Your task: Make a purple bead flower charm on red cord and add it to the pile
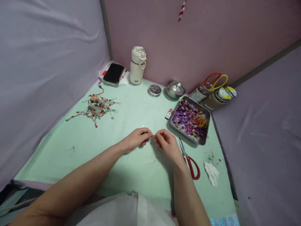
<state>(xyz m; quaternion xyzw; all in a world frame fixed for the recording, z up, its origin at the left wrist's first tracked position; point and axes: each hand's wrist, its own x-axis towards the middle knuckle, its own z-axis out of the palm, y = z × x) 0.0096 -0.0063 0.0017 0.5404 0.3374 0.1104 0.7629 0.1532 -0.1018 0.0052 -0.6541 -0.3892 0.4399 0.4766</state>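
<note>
We note a white flask [137,66] and phone [113,73] at the counter's [77,141] far edge; red-handled scissors [191,163] near a crumpled tissue [212,172].

Scissors [191,161] right of hands, below tray [175,125]
</note>
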